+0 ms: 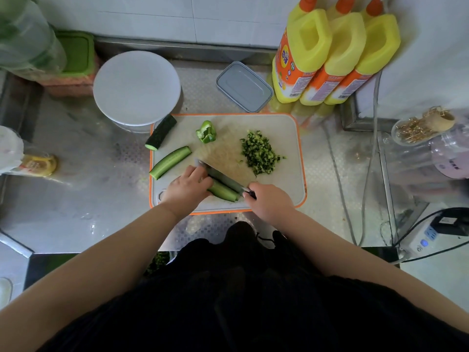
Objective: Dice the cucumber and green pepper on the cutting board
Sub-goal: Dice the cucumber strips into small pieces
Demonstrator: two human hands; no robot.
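At the near edge of the orange-rimmed white cutting board (284, 128), our left hand (187, 190) presses a halved green cucumber piece (223, 191), long axis near-right; our right hand (270, 201) grips the steel knife (220, 175); bare board lies mid-centre.

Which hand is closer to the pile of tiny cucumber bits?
Right. The right hand grips the knife just below the diced cucumber pile; the left hand sits farther away, lower-left.

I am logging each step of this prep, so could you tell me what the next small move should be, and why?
Probably draw the knife lengthwise through the cucumber piece. The left hand presses it on the cutting board, the right hand grips the handle, and the blade lies along it; only the diced pile is finished.
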